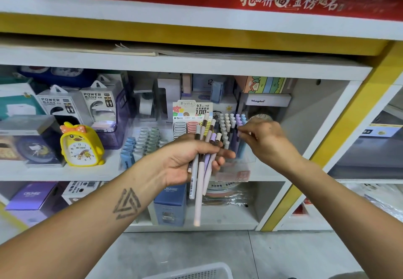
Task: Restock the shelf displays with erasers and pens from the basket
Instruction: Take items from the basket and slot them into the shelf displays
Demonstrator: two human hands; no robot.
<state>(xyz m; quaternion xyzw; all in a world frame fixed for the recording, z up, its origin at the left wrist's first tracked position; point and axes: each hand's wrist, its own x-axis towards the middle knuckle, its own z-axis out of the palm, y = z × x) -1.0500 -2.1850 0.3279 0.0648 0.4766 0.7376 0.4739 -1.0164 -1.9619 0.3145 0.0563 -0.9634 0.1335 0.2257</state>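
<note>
A bundle of pens [204, 154] is being gripped by the left hand [187, 160]; the right hand [263, 139] is pinching 1 pen [239, 130] at the shelf [72, 174] display [231, 139].

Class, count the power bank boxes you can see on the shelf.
2. One power bank box stands behind the yellow duck clock; the second power bank box is just to its right. Others may be hidden behind them.

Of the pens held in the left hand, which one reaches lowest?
The pale pink pen in the left hand: its lower end hangs well below the white and lilac pens beside it.
</note>
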